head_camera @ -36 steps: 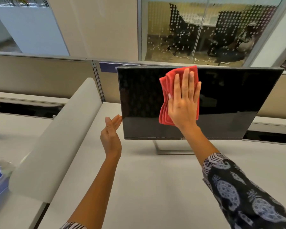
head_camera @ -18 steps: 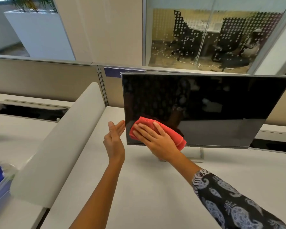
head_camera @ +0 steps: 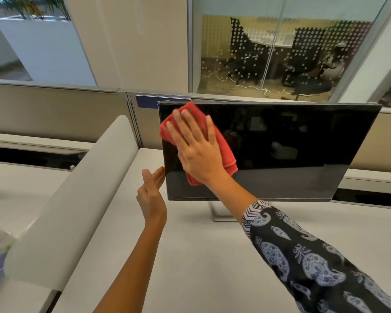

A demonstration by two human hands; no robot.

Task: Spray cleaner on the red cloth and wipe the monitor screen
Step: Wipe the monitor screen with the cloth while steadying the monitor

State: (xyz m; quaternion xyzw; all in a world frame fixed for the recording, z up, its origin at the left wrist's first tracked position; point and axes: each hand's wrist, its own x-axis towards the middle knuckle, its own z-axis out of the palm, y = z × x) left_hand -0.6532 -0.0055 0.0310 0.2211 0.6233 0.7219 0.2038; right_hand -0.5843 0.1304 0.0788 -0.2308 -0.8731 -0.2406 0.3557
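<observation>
One right hand [head_camera: 196, 154] presses red cloth [head_camera: 226, 154] (folded) on monitor screen [head_camera: 291, 150].

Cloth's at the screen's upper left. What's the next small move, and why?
Probably slide the right hand and red cloth rightward across the monitor screen: the cloth lies pressed flat near the upper-left corner, the wide area to its right is uncovered, and the left hand sits at the left edge.

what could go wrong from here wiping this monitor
The right hand presses the cloth high on the left of the monitor, so the push may tilt it on its thin stand; the left hand has only open fingers at the edge. The right fingers reach near the cloth's edge and may smudge the monitor.
</observation>
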